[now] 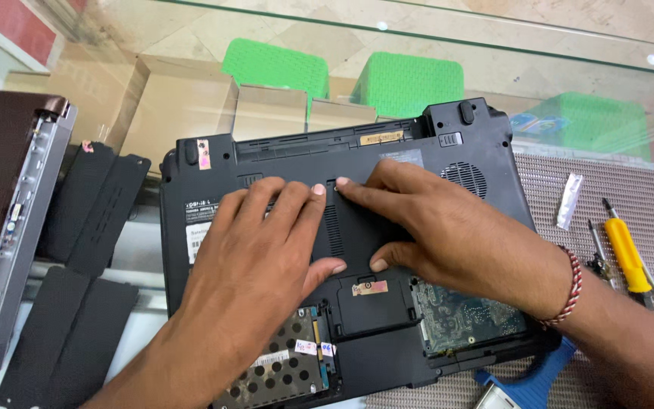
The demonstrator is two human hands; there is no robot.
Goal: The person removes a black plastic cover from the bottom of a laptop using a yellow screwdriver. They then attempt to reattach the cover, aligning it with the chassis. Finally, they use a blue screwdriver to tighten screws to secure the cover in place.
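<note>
Black laptop (357, 250), underside up, lies at centre on the glass counter (539, 53). Left hand (255, 257) and right hand (448, 227), fingers extended and holding nothing, press flat on its central cover panel (350, 231). Yellow screwdriver (626, 254) lies right of the laptop; loose black covers (77, 303) lie left.

A white paper label (197, 236) was stuck on the laptop's black underside (486, 151), left of the middle of the frame, half under my left hand (255, 261). A small gold sticker (381, 137) sat near the top edge. Little white tags (313, 348) lay on the drive at the bottom. A pink sticker (203, 154) sat upper left.
</note>
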